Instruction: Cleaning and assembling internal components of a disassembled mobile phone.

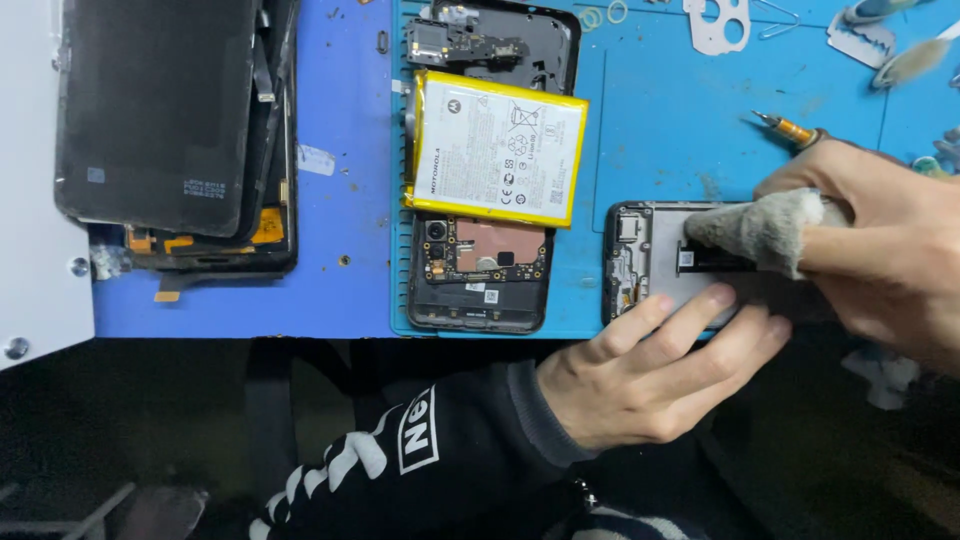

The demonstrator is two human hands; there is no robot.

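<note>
Left hand (650,370), fingers extended and slightly spread, pressing down flat on the lower edge of an opened phone frame (640,262); not gripping, only pinning. Frame lying at the right part of the blue mat (660,120), near its front edge: dark plastic rim, pale grey metal plate inside, small black parts along the left end.

Right hand (890,260) curling closed around a grey cloth (765,228) (worn, fuzzy, wadded over the fingertips), cloth tip touching the plate inside the frame. Also tucked into that hand: a screwdriver (785,128), brass-coloured knurled shaft and thin steel tip sticking out past the knuckles toward upper left.

Lying mid-mat, well apart from the frame: a second phone body (480,275), back off, board and camera modules exposed, with a rectangular battery (497,148) (white face, yellow edging, slightly tilted) resting across it.

Sitting far left on the blue surface: stacked dark glossy screens (170,120) with orange flex strips showing beneath.

Scattered along the top right edge: a razor blade (860,38) and a thin metal plate (720,22) with cut-outs.
</note>
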